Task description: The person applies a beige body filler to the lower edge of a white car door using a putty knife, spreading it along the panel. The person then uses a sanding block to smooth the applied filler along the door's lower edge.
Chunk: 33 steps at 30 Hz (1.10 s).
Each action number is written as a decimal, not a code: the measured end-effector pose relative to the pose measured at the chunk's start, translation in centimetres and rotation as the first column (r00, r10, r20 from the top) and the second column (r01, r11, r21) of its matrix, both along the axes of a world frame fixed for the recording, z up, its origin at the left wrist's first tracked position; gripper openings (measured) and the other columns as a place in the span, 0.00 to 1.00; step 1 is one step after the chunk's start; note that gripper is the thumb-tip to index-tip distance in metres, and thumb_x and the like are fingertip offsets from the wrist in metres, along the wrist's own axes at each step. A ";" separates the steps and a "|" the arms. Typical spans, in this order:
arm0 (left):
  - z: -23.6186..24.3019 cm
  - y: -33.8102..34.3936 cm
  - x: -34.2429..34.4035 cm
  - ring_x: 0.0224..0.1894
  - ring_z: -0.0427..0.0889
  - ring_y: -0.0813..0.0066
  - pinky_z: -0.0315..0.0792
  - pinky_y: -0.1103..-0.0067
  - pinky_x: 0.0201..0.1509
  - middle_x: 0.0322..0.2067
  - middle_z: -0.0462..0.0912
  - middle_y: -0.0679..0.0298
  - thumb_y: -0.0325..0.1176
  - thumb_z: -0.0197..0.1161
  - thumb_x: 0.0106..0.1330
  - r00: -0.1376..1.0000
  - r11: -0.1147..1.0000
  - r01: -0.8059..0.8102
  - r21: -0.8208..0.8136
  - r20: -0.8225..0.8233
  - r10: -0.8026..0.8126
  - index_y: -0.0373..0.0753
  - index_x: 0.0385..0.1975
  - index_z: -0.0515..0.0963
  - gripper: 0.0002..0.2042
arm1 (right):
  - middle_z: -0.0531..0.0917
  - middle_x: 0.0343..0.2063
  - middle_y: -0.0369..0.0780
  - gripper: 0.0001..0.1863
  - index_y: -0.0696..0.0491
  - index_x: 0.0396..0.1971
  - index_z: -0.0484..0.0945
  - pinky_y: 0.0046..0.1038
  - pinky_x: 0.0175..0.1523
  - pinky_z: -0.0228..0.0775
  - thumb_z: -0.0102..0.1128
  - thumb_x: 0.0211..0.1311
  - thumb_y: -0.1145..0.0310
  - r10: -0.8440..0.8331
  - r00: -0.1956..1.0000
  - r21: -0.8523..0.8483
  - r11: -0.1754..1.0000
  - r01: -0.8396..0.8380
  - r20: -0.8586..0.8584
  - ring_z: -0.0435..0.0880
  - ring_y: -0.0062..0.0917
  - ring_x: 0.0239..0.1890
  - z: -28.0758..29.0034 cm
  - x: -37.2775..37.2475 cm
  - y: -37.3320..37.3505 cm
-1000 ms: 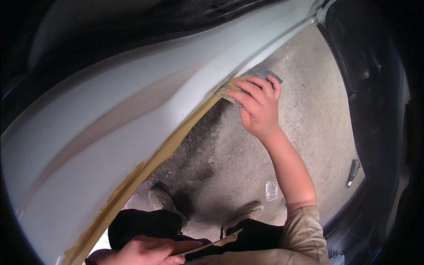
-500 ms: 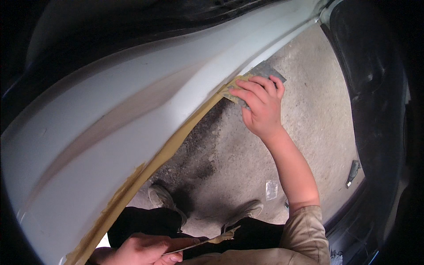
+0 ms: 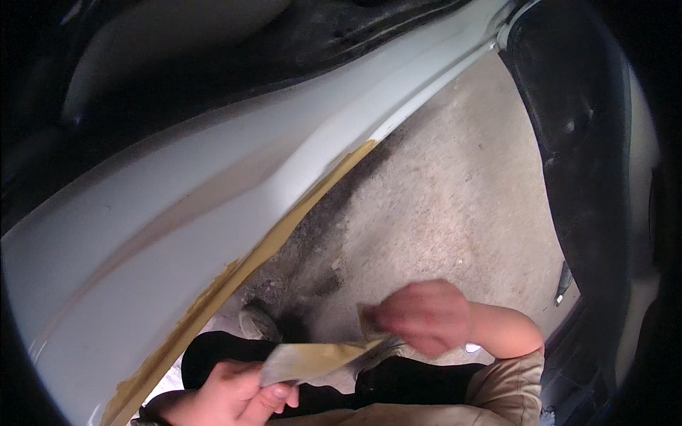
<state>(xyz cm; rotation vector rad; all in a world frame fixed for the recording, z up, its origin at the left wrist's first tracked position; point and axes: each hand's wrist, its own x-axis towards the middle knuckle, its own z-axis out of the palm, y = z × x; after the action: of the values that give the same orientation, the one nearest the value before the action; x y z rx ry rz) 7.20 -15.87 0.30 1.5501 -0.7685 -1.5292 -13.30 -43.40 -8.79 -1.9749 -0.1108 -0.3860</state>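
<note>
At the bottom left my left hand (image 3: pixel 238 394) is closed on a flat metal spreader (image 3: pixel 298 362) bearing yellow paste. My right hand (image 3: pixel 419 312), motion-blurred, is closed over a second paste-smeared spreader (image 3: pixel 364 319), mostly hidden by the fingers, just beyond the first one's right end. Both hands are below and right of a white, curved vehicle panel (image 3: pixel 135 277), whose lower edge carries a long band of yellow paste (image 3: pixel 291 224).
Black trim (image 3: pixel 213 50) runs above the panel. A dark, rounded panel (image 3: pixel 568 142) borders the right. On the concrete floor (image 3: pixel 462 177) lies a dark tool (image 3: pixel 563 284) at the right. My shoe (image 3: pixel 259 323) and dark-trousered legs show below.
My right hand has left the panel edge and moved down beside my left hand. The left hand's spreader has risen and turned its paste-covered face upward. The paste band now shows up to its upper end.
</note>
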 end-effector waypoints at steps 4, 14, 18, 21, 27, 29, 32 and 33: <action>0.0 0.3 -0.3 0.25 0.84 0.76 0.78 0.79 0.30 0.29 0.86 0.61 0.41 0.51 0.84 0.993 0.991 -0.112 -0.072 0.015 0.113 0.31 0.45 0.79 0.17 | 0.86 0.46 0.48 0.29 0.59 0.58 0.82 0.34 0.43 0.78 0.57 0.52 0.87 -0.476 0.872 -0.317 0.815 0.485 0.109 0.83 0.38 0.40 -4.2 2.7 -2.3; -0.2 1.0 -0.5 0.22 0.80 0.77 0.74 0.80 0.26 0.28 0.85 0.64 0.36 0.50 0.84 0.989 0.970 -0.016 -0.242 0.140 0.052 0.31 0.47 0.81 0.15 | 0.82 0.57 0.40 0.34 0.51 0.63 0.80 0.34 0.54 0.76 0.59 0.52 0.85 -0.589 0.798 -0.718 0.501 0.483 0.125 0.78 0.38 0.47 -10.3 8.1 -5.3; -0.5 1.4 -0.3 0.23 0.81 0.77 0.75 0.80 0.27 0.29 0.85 0.63 0.37 0.50 0.84 0.990 0.970 -0.029 -0.243 0.124 0.061 0.32 0.47 0.81 0.15 | 0.82 0.57 0.39 0.33 0.52 0.63 0.80 0.34 0.54 0.77 0.59 0.53 0.84 -0.597 0.797 -0.732 0.501 0.462 0.095 0.78 0.37 0.46 -10.7 8.7 -5.3; -0.6 1.7 -0.2 0.23 0.81 0.78 0.75 0.80 0.27 0.29 0.85 0.63 0.38 0.51 0.84 0.992 0.971 -0.032 -0.238 0.109 0.060 0.32 0.46 0.81 0.15 | 0.82 0.58 0.38 0.33 0.53 0.62 0.80 0.35 0.55 0.77 0.59 0.51 0.83 -0.591 0.802 -0.748 0.494 0.443 0.085 0.78 0.37 0.46 -10.6 9.0 -5.3; -0.6 1.8 -0.1 0.24 0.81 0.79 0.75 0.81 0.28 0.29 0.86 0.64 0.38 0.53 0.83 0.993 0.979 -0.049 -0.200 0.091 0.069 0.33 0.44 0.81 0.15 | 0.81 0.60 0.39 0.34 0.55 0.62 0.80 0.36 0.56 0.77 0.59 0.48 0.82 -0.559 0.828 -0.776 0.501 0.384 0.048 0.78 0.37 0.48 -10.0 9.4 -5.2; -0.5 1.8 0.0 0.24 0.81 0.79 0.75 0.81 0.28 0.29 0.86 0.64 0.38 0.53 0.83 0.994 0.977 -0.044 -0.208 0.091 0.064 0.33 0.44 0.81 0.14 | 0.81 0.59 0.39 0.33 0.56 0.61 0.80 0.36 0.56 0.77 0.59 0.48 0.82 -0.558 0.829 -0.770 0.510 0.383 0.043 0.78 0.38 0.49 -9.9 9.5 -5.2; -0.5 1.7 0.2 0.24 0.81 0.79 0.75 0.81 0.28 0.30 0.86 0.65 0.37 0.53 0.83 0.995 0.977 -0.047 -0.208 0.081 0.066 0.33 0.44 0.81 0.14 | 0.82 0.57 0.39 0.32 0.56 0.59 0.81 0.36 0.56 0.77 0.60 0.49 0.82 -0.533 0.845 -0.776 0.514 0.364 0.044 0.79 0.38 0.49 -9.8 9.7 -4.7; -0.5 1.7 0.2 0.24 0.81 0.80 0.75 0.81 0.28 0.30 0.86 0.65 0.37 0.53 0.83 0.994 0.977 -0.048 -0.208 0.082 0.067 0.33 0.43 0.81 0.14 | 0.83 0.57 0.39 0.31 0.57 0.59 0.82 0.36 0.57 0.77 0.60 0.49 0.82 -0.527 0.849 -0.775 0.517 0.363 0.046 0.79 0.37 0.49 -9.7 9.7 -4.5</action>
<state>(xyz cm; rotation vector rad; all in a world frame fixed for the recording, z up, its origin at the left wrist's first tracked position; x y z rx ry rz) 7.43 -14.16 -0.20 1.4799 -0.8952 -1.3019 -3.56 -47.92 -18.53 -2.9009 0.4712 -0.5298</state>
